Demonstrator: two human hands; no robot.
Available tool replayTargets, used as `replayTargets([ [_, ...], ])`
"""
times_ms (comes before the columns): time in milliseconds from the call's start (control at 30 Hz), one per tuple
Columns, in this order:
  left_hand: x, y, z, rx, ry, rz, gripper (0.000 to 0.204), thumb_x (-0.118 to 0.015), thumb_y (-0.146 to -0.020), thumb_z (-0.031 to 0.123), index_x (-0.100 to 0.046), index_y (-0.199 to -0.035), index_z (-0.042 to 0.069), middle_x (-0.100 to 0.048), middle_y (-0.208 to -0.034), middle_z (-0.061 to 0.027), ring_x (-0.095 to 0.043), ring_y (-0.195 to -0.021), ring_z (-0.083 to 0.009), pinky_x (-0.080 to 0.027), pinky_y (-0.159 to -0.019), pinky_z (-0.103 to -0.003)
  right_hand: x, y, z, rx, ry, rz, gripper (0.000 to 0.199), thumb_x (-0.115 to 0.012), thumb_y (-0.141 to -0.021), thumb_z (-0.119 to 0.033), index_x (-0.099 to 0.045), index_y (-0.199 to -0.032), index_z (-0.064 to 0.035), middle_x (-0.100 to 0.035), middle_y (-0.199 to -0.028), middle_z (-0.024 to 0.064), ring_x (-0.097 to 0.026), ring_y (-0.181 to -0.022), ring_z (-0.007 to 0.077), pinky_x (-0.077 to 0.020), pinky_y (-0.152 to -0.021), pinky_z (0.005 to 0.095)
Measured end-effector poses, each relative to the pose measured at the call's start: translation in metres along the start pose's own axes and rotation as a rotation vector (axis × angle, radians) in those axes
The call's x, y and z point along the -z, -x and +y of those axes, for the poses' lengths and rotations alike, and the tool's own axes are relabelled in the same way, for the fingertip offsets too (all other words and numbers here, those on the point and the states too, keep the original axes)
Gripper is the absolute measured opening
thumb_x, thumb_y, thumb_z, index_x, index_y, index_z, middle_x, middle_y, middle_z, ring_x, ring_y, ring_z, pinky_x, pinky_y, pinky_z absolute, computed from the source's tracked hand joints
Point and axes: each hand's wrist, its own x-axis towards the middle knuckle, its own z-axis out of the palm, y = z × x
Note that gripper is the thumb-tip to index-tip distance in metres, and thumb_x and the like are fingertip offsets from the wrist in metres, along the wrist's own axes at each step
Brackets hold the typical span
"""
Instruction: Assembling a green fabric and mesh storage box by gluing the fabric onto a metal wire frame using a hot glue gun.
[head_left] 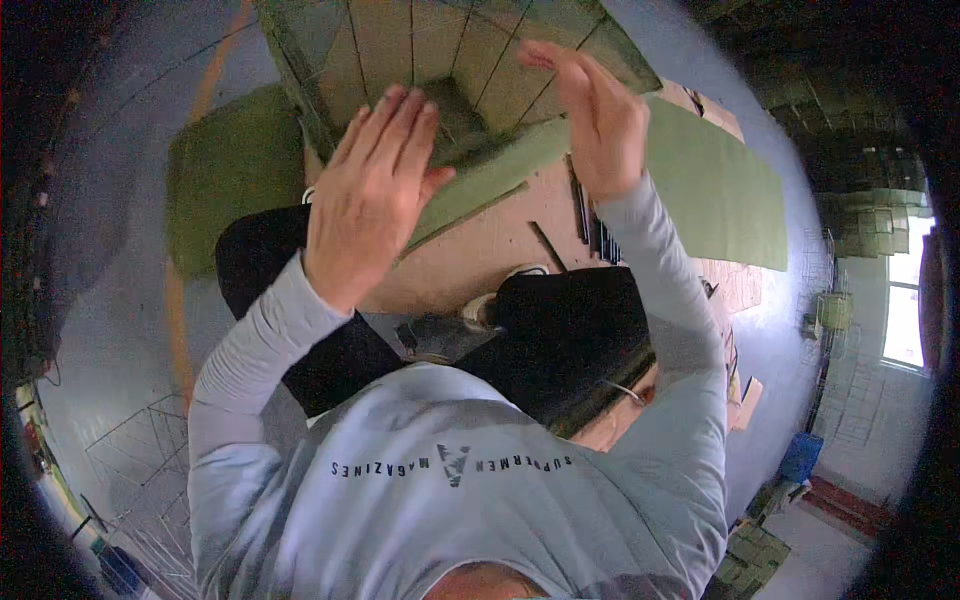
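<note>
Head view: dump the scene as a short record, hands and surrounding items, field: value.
left hand: open, fingers extended, nothing visibly held
right hand: open, raised, nothing visibly held
ahead of hands: green-edged piece with dark lines across its tan inside; hand contact cannot be told
left side: dark green sheet
right side: lighter green sheet
between the forearms: tan board with dark strips
clothing: light long-sleeved top, black trousers
</note>
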Motion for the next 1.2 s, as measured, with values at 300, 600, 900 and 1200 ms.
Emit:
replayTargets([
  [300,-0.005,-0.009,0.019,0.057,0.151,-0.451,0.011,-0.054,-0.089,0.012,-0.054,-0.090,0.002,-0.066,-0.086,-0.0139,-0.066,-0.075,-0.0297,-0.053,-0.061,-0.039,-0.012,0.033,0.003,0.321,0.377,-0.209,0.027,-0.067,-0.082,-0.027,-0.066,-0.096,-0.0040,-0.068,-0.092,0.0119,-0.064,-0.086,0.0302,-0.0499,-0.081,0.0409],
  [600,-0.018,-0.008,0.021,0.057,0.332,-0.038,0.016,-0.051,-0.086,0.010,-0.057,-0.095,-0.002,-0.065,-0.097,-0.0188,-0.064,-0.087,-0.0339,-0.052,-0.073,-0.040,0.014,0.013,0.003,0.131,0.091,-0.427,0.027,-0.060,-0.089,-0.021,-0.065,-0.107,-0.0021,-0.067,-0.097,0.0170,-0.063,-0.099,0.0321,-0.0475,-0.092,0.0407],
  [900,0.013,-0.006,0.051,0.181,0.532,-0.668,0.033,-0.051,-0.082,0.008,-0.054,-0.112,-0.004,-0.061,-0.109,-0.0218,-0.060,-0.104,-0.0306,-0.050,-0.087,-0.035,0.032,0.049,-0.015,0.106,0.188,-0.569,0.028,-0.072,-0.075,-0.010,-0.064,-0.099,0.0007,-0.066,-0.102,0.0159,-0.063,-0.097,0.0340,-0.0510,-0.085,0.0402],
  [1200,0.008,0.027,0.100,0.051,0.381,-0.402,0.028,-0.056,-0.074,0.010,-0.056,-0.096,-0.008,-0.062,-0.092,-0.0207,-0.063,-0.093,-0.0271,-0.052,-0.079,-0.030,0.064,0.093,-0.040,-0.019,0.215,-0.635,0.040,-0.075,-0.071,-0.016,-0.062,-0.106,0.0000,-0.064,-0.112,0.0153,-0.061,-0.107,0.0305,-0.0485,-0.094,0.0424],
])
